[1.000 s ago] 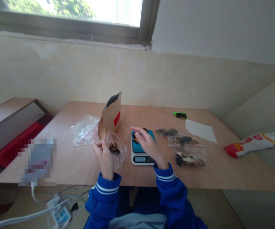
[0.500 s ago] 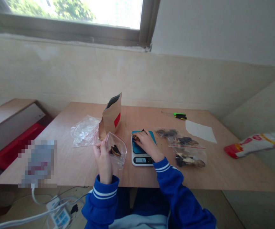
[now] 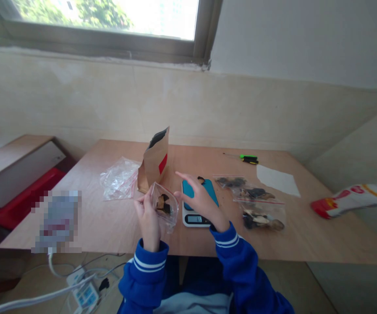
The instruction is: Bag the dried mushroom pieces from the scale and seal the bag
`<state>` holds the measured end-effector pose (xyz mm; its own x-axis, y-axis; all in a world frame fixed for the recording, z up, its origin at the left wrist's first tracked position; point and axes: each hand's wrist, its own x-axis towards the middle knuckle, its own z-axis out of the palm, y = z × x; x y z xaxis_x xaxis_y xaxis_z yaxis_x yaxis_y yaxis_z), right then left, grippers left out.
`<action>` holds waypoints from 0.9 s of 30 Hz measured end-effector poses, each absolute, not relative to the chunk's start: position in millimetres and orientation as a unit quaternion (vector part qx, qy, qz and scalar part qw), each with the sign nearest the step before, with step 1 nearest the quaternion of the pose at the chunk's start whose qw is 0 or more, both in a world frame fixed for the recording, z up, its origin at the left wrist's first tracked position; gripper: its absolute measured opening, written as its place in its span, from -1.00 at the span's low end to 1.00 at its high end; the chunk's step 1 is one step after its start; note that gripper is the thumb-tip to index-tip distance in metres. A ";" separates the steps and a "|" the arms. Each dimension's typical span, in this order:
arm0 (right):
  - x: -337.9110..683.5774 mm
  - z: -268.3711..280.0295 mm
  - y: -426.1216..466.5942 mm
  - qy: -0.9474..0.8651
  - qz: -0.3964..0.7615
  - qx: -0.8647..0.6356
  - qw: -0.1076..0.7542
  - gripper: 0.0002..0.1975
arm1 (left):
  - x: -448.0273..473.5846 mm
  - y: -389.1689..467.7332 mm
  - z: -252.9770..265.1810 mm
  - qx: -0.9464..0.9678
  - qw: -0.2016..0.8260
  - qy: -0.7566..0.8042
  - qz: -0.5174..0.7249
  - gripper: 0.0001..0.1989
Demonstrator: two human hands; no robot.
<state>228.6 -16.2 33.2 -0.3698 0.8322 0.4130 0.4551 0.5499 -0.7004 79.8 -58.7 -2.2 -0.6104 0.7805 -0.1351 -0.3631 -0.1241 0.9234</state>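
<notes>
One small clear bag (image 3: 174, 214) was in the person's left hand (image 3: 145, 204), its edge pinched between thumb and fingers, just in front of the brown paper pouch (image 3: 152, 165). Dark brown dried pieces (image 3: 163, 203) showed through the plastic. I couldn't tell whether the bag's lower corner rested on the wooden table (image 3: 90, 218).

The right hand (image 3: 201, 198) reached across the kitchen scale (image 3: 212, 192), open, its fingers spread and the thumb close to the bag's edge; whether the two touched, I couldn't say. I saw nothing gripped in it. A curled brown piece (image 3: 201, 179) lay near the far edge of the scale's blue top, and the display's figures were too blurred to read.

The pouch stood upright, its top open, with crumpled clear plastic (image 3: 119, 179) to its left. Right of the scale lay three filled bags: the farthest (image 3: 230, 181), a middle one (image 3: 256, 192) and the nearest (image 3: 262, 219). Beyond them were a green-and-black handled tool (image 3: 249, 157) and a sheet of white paper (image 3: 277, 181). A red-and-white bottle (image 3: 348, 199) lay toward the table's right end.
</notes>
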 end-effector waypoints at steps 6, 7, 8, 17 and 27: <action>283.4 -25.9 24.4 -0.757 0.068 -0.572 0.308 -0.65 | 77.6 -61.7 2.4 0.161 0.417 0.515 0.731 -0.79; 289.0 -32.4 27.4 -0.759 0.066 -0.576 0.298 -0.67 | 77.8 -62.1 3.5 0.152 0.421 0.514 0.732 -0.80; 293.1 -36.7 29.2 -0.762 0.068 -0.574 0.293 -0.70 | 78.0 -62.4 4.5 0.144 0.424 0.513 0.732 -0.81; 266.5 4.2 4.3 -0.733 0.094 -0.544 0.397 -0.78 | 82.6 -62.9 5.9 0.117 0.433 0.504 0.738 -0.79; 224.4 44.6 -55.7 -0.787 0.255 -0.395 0.400 -0.65 | 90.7 -56.2 4.7 0.106 0.439 0.487 0.747 -0.79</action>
<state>224.4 -55.7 44.6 -0.3681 0.8260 0.4269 0.4177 0.5571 -0.7178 90.7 -56.2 4.7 -0.5916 0.7601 -0.2688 -0.5530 -0.1400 0.8213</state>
